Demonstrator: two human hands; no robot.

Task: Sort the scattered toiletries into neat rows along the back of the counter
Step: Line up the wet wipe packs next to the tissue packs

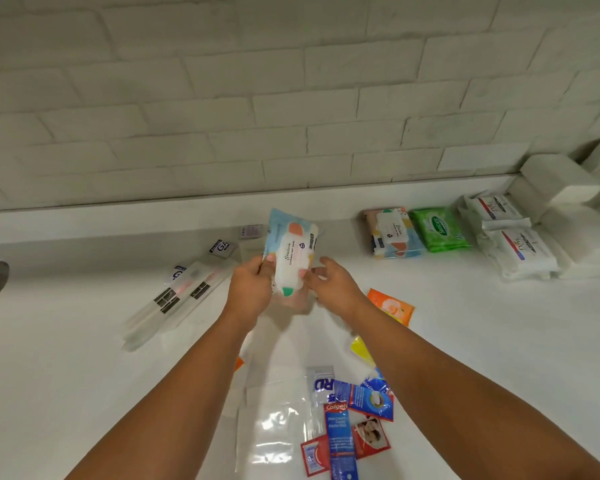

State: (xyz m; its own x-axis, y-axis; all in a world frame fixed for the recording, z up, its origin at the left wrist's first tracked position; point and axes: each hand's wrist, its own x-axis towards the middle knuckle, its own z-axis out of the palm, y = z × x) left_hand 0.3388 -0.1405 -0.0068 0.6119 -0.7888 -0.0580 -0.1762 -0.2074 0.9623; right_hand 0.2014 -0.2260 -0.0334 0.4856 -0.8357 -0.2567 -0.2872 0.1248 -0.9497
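Head view: the left hand [253, 289] grips the wet-wipes pack [291, 251] by its lower left edge, above the counter [84, 341]. The right hand [333, 285] hovers slack-fingered just beside it, holding nothing. The pack's long axis points toward the wall. The row of packs [394, 233] lies to its right, nearer the right hand.

White worktop [84, 393], off-white brick-patterned wall [291, 98]. Wipes pack [291, 251]: light blue, with orange, green and white patches. Right of it, pastel patchwork pack [394, 235], bright green pack [440, 228], two white packs [513, 251] striped red and blue. Nearer than it, orange sachet [392, 304], blue-and-red toothpaste box [340, 441]
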